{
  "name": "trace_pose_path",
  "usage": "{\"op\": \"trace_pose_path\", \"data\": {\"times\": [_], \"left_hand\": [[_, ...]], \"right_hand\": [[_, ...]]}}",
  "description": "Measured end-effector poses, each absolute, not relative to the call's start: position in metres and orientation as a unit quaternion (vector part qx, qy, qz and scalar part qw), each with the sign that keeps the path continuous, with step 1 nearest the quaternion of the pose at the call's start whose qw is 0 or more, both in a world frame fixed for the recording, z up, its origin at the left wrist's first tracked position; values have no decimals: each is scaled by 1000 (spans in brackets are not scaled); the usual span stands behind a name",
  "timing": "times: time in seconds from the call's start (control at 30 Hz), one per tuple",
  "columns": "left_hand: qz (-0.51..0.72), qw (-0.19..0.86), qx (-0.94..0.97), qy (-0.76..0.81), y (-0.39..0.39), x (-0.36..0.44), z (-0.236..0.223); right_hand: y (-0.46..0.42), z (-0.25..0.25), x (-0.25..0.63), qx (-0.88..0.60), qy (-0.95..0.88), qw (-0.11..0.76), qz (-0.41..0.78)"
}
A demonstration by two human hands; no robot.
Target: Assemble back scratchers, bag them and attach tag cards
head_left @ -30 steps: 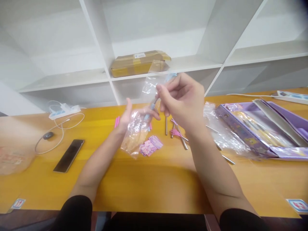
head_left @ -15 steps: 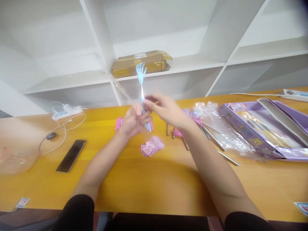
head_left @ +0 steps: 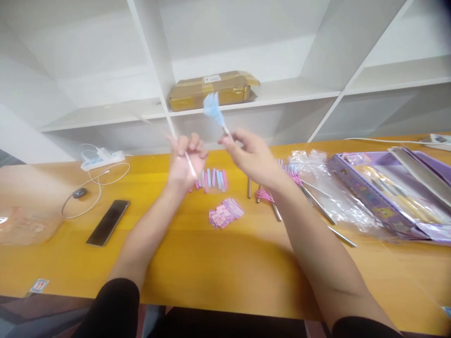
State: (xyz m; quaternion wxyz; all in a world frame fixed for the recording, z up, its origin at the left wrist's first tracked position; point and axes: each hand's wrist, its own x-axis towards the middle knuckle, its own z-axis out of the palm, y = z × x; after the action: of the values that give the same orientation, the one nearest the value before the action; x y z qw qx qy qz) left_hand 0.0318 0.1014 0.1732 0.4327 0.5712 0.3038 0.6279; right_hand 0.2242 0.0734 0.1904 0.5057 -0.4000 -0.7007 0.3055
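My right hand [head_left: 248, 152] pinches the short shaft under a light blue hand-shaped back scratcher head [head_left: 213, 109], raised above the table and blurred by motion. To its left, my left hand [head_left: 186, 162] is raised with curled fingers, palm towards me. A thin silver rod [head_left: 190, 165] lies across that palm, held by the fingers. Behind and below the hands, several pink, blue and purple tubes [head_left: 213, 179] lie in a row. Nearer to me is a small pile of pink printed cards [head_left: 225, 213].
Right of the tubes lie pink back scratcher heads [head_left: 264, 195], silver tubes [head_left: 319, 204] and clear plastic bags [head_left: 338, 192]. A purple box [head_left: 377, 202] stands beyond them. On the left are a phone [head_left: 108, 223], cable and power strip [head_left: 102, 159]. A taped carton [head_left: 211, 91] sits on the shelf.
My hands have moved apart from their shared grip. The blue head now tilts left in my right hand, while a silver rod shows in my left palm. More of the coloured tubes is visible.
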Motion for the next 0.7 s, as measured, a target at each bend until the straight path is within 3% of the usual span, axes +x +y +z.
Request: {"op": "trace_pose_path", "data": {"times": [0.17,0.23,0.43,0.57,0.7], "left_hand": [[681,310,577,328,95,12,191],[693,289,581,315,92,8,196],[656,284,595,367,102,0,201],[572,447,598,341,116,1,188],[433,588,638,243,116,2,177]], "right_hand": [[68,180,206,-354,-742,305,480],[71,172,193,-313,-719,269,559],[72,167,182,-325,-651,366,580],[72,179,196,-363,-621,472,509],[75,187,213,-378,-625,504,462]]}}
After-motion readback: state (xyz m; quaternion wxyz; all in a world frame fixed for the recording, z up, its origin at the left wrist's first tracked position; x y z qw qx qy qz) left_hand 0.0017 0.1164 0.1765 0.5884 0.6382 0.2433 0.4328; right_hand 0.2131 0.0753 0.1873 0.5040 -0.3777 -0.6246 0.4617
